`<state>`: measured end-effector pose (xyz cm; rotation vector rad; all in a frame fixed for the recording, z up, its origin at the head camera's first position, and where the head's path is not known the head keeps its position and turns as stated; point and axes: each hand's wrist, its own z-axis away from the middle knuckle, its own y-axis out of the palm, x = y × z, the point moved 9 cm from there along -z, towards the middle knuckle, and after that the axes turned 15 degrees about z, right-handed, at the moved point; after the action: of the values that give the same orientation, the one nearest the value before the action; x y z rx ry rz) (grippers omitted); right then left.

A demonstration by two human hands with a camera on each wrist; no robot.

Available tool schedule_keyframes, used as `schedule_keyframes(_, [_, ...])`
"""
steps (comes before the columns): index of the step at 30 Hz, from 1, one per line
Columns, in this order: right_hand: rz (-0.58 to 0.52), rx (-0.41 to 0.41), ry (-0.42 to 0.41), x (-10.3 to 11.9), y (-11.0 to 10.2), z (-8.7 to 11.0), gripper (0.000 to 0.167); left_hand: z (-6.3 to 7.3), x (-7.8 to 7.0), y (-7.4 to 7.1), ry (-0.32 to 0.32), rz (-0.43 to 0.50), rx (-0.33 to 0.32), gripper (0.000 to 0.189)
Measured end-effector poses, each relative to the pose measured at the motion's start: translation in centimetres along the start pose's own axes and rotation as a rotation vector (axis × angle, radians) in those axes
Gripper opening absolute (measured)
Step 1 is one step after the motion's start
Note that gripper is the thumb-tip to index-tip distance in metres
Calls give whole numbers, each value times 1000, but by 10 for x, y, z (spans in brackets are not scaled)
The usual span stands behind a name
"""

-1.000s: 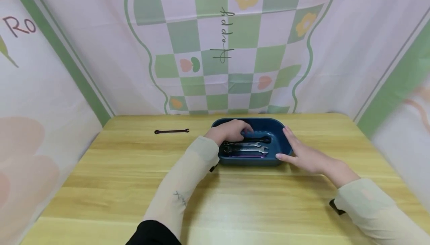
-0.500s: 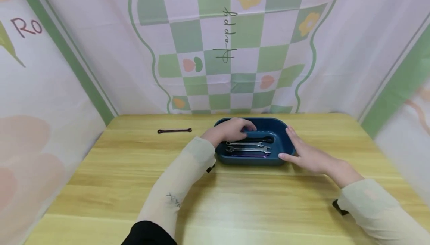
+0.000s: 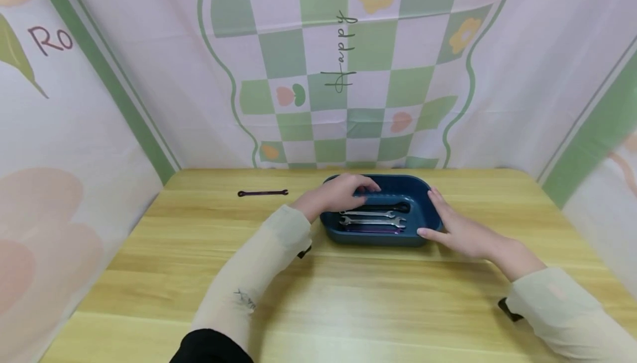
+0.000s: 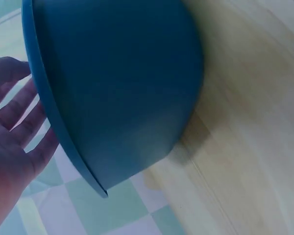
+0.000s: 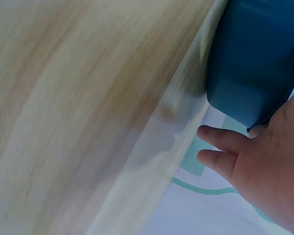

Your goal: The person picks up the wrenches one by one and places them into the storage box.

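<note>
A dark blue plastic basin stands on the table, with several wrenches lying side by side in it. Among them are a silver open-ended wrench, a black wrench and a purple wrench along the near wall. My left hand reaches over the basin's left rim, fingers loosely bent; no tool shows in it. In the left wrist view its fingers are spread beyond the rim. At the basin's right end, my right hand touches the rim with thumb and fingers apart; some of its fingers are hidden.
Left of the basin, a dark purple wrench lies alone on the wooden table. A printed fabric curtain hangs behind the table's back edge, with more fabric at both sides.
The head view has turned a little left, so everything appears farther right. My left hand has drawn slightly left relative to the basin. The right hand stays at the rim.
</note>
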<state>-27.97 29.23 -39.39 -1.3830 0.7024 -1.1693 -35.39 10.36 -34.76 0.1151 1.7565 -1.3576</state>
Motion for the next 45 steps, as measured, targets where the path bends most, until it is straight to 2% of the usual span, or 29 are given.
schedule_keyframes(5, [11,-7,-10,1,1,-1,102,8,2,-9,33,29,-33,38])
schedule_keyframes(10, [14,-10,-7,0,0,1,103,16,7,-17,38,65,-53,38])
schedule_keyframes(14, [2,-9,-5,0,0,1,103,21,8,-22,57,60,-72,36])
schedule_keyframes(19, [6,-2,0,-1,1,1,103,29,14,-27,48,79,-96,34])
schedule_keyframes(25, [-8,-6,-5,-2,1,0,103,44,27,-40,34,96,-162,32])
schedule_keyframes(32, [-5,-6,-6,-2,-1,-2,103,67,46,-53,-1,110,-227,31])
schedule_keyframes(41, [5,-2,-1,-2,-1,-3,103,94,66,-66,-23,124,-284,27])
schedule_keyframes(45, [-2,-5,-2,-2,-1,-2,103,105,76,-68,-55,118,-297,26])
